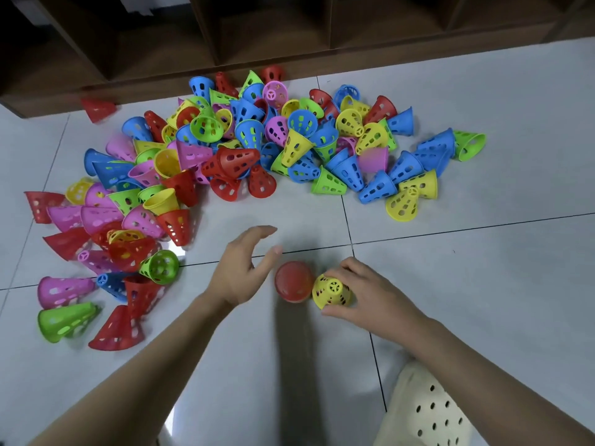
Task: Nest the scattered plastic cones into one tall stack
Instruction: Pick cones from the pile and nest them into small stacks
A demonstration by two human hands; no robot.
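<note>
Pale grey floor tiles fill most of the view, crossed by thin dark grout lines, with open tile to the right and in front of the person. Along the far edge runs a dark wooden shelf unit, its base meeting the floor just behind the cones. A wide pile of cones in red, blue, green, yellow and pink lies scattered from that base toward the left edge, most on their sides and touching one another; a single red one sits apart against the shelf base. At the lower right a cream perforated shoe shows beside the right forearm. Near the middle, on bare tile, a red cone appears to stand wide end up, though it is blurred. The left hand hovers just beside it, fingers spread and relaxed, holding nothing. The right hand grips a yellow cone, fingers curled round its sides, narrow end facing the camera, touching the red one.
</note>
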